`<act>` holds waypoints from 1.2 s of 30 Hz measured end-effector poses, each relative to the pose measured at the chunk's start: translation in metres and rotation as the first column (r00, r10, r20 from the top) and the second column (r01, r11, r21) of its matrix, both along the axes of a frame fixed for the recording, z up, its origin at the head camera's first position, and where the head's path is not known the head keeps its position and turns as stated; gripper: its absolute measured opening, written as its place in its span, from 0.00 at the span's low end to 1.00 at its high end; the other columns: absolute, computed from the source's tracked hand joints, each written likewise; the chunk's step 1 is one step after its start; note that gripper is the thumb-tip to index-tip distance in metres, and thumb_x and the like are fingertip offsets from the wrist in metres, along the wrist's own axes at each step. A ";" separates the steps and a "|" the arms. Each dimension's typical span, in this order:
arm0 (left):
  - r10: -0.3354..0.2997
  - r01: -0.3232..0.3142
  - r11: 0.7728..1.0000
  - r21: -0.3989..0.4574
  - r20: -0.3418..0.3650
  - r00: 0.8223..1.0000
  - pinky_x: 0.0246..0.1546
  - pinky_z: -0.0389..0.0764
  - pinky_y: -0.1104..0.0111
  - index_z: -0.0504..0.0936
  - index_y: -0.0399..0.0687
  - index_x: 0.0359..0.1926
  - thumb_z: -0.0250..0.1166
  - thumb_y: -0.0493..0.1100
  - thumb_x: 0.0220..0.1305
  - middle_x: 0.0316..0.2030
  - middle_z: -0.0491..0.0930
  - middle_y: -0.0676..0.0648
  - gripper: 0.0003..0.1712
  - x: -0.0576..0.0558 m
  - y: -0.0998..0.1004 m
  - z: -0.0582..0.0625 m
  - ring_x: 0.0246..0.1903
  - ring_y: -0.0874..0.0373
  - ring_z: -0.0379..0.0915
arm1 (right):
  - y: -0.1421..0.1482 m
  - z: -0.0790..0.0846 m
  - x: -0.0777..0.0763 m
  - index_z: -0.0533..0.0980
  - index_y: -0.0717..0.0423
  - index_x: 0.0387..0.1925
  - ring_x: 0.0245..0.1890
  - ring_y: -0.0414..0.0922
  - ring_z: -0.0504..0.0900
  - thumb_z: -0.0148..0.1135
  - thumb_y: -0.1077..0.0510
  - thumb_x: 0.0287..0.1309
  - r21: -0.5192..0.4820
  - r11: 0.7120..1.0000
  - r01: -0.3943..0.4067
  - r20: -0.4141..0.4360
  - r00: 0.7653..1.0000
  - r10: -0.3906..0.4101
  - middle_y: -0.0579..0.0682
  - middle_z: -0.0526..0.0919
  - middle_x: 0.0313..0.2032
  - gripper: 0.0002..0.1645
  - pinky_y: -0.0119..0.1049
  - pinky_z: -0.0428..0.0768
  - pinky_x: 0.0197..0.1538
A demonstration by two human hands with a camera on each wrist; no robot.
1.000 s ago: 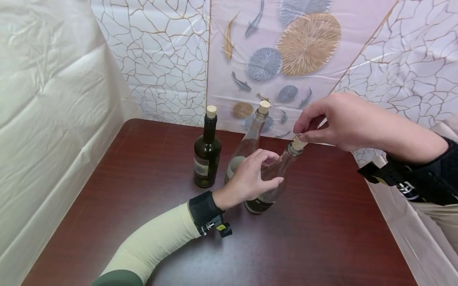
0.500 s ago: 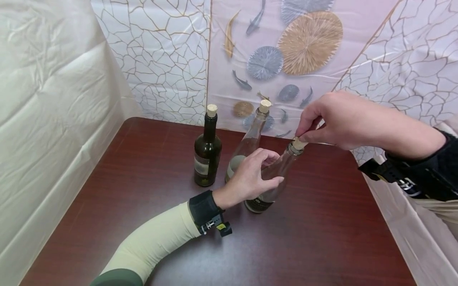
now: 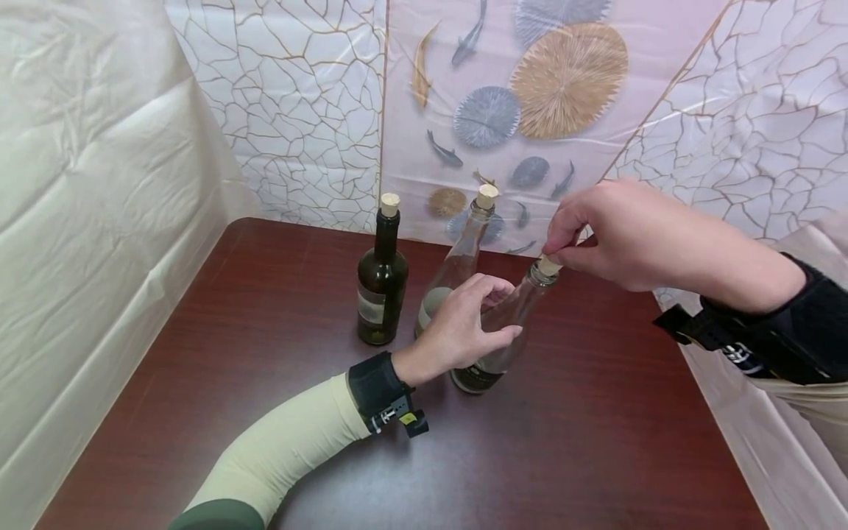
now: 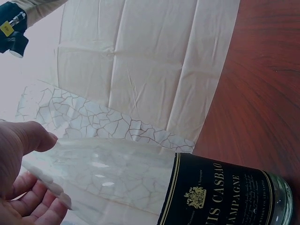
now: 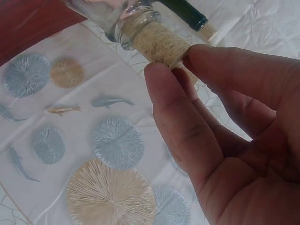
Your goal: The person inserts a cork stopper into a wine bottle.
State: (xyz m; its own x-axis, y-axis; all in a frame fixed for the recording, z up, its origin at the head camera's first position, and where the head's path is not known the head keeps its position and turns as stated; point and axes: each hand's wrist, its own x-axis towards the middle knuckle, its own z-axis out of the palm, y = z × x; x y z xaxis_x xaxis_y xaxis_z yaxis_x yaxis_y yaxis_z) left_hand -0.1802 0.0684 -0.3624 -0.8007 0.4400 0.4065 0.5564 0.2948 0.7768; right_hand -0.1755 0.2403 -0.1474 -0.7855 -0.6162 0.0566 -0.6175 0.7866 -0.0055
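Note:
A clear glass bottle (image 3: pixel 528 298) with a black label (image 4: pixel 211 197) reading "Champagne" stands in front of the person's left hand (image 3: pixel 457 324). The thumb and curved fingers hold it around its upper body. Over its mouth, the right hand (image 3: pixel 626 235) pinches a tan cork (image 5: pixel 159 44) between thumb and fingertips. In the right wrist view, the cork's lower end sits in the bottle's mouth and its upper part sticks out. Behind the left hand is a second clear bottle (image 3: pixel 458 269), topped by a cork (image 3: pixel 486 196); the hand hides part of its lower body.
Left of the clear bottles stands a dark green bottle (image 3: pixel 383 276) with a cork (image 3: pixel 390 205) in its neck. All three bottles are on a reddish-brown table (image 3: pixel 265 309). Patterned sheeting (image 3: pixel 298 110) hangs right behind the table, with pale sheeting (image 3: pixel 99 221) along the left.
The right hand and wrist have shifted slightly left and down in the head view. A little less of the pinched cork shows above the rim. The left hand keeps its place.

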 end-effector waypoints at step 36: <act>-0.004 0.005 0.996 -0.084 0.012 1.000 0.60 0.83 0.68 0.77 0.45 0.62 0.77 0.46 0.63 0.58 0.80 0.47 0.30 -0.006 -0.004 0.000 0.56 0.56 0.80 | 0.006 -0.016 -0.003 0.88 0.39 0.31 0.37 0.40 0.87 0.76 0.65 0.55 -0.076 0.997 0.011 -0.038 0.999 -0.014 0.36 0.90 0.34 0.13 0.41 0.83 0.45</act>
State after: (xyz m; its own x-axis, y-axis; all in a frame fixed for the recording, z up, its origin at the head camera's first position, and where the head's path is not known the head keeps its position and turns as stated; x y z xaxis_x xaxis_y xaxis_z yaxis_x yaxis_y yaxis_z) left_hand -0.1864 0.0648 -0.3624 -0.8030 0.4761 0.3586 0.5490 0.3564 0.7561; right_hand -0.1780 0.2465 -0.1633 -0.7895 -0.5992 0.1331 -0.6085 0.7924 -0.0418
